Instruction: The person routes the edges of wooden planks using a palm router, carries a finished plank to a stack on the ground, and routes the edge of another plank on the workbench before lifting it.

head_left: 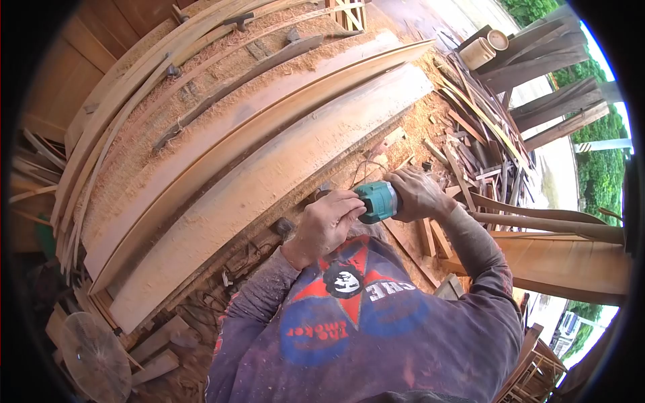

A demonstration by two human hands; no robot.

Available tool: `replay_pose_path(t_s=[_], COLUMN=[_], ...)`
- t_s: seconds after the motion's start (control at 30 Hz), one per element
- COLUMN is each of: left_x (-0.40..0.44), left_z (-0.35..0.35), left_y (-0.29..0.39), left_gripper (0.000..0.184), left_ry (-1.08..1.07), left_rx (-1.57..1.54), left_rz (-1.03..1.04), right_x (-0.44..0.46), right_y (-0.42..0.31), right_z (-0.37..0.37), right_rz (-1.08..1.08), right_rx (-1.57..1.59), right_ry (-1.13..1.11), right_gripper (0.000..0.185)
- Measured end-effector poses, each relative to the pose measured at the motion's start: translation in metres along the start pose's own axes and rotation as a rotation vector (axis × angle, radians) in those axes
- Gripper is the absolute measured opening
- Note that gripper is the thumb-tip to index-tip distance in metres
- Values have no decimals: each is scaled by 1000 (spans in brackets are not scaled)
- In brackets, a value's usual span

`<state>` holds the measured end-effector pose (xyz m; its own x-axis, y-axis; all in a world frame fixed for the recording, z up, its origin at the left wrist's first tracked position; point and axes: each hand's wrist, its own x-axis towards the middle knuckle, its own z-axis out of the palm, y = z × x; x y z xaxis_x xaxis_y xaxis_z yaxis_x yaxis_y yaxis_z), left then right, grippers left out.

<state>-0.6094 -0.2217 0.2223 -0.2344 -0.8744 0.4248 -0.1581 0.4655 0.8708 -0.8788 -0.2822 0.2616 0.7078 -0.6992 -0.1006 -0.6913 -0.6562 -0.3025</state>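
Note:
In front of my chest is a teal handheld power tool (378, 203) with a grey section; its exact kind is hard to make out. My right hand (418, 193) wraps round its right end, fingers closed. At the other end my left hand (327, 221) is closed in a pinch, thumb and fingertips against the tool. Whether something small is also between those fingertips is hidden. A thin dark cord (366, 163) loops just beyond the tool. Past my hands lies a long, pale, curved board (269, 181), dusted with shavings.
More curved planks (222, 144) and thin strips lie beyond the board, among sawdust (201, 74). Wood offcuts (470, 134) pile up at the right. A round fan guard (94, 356) stands at lower left. A wide board (557, 262) juts in from the right.

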Motion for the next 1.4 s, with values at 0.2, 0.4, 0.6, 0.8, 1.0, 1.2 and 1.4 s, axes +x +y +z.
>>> replay_pose_path(t_s=[0.2,0.4,0.6,0.8,1.0,1.2,1.4], left_x=[2,23,97,151,146,156,150], left_z=[-3,10,-11,-64,-86,-76,-75], left_y=[-4,-35,-68,-135,-196,-198,-209], left_gripper=[29,22,31,55,61,38,33], left_ry=[-121,-78,-202,-8,-58,18,34], left_rx=[7,194,247,732,1091,1030,1008], left_rz=[-36,54,22,-105,-386,-685,-667], right_x=[-4,29,60,115,183,218,209], right_y=[4,45,105,187,272,288,287], right_z=[8,15,10,-7,6,-4,9], right_rz=[24,-52,2,86,109,33,7], right_rx=[31,75,46,31,4,80,115], right_ry=[-101,-146,-179,-227,-424,-596,-470], right_gripper=[55,49,62,48,49,47,43])
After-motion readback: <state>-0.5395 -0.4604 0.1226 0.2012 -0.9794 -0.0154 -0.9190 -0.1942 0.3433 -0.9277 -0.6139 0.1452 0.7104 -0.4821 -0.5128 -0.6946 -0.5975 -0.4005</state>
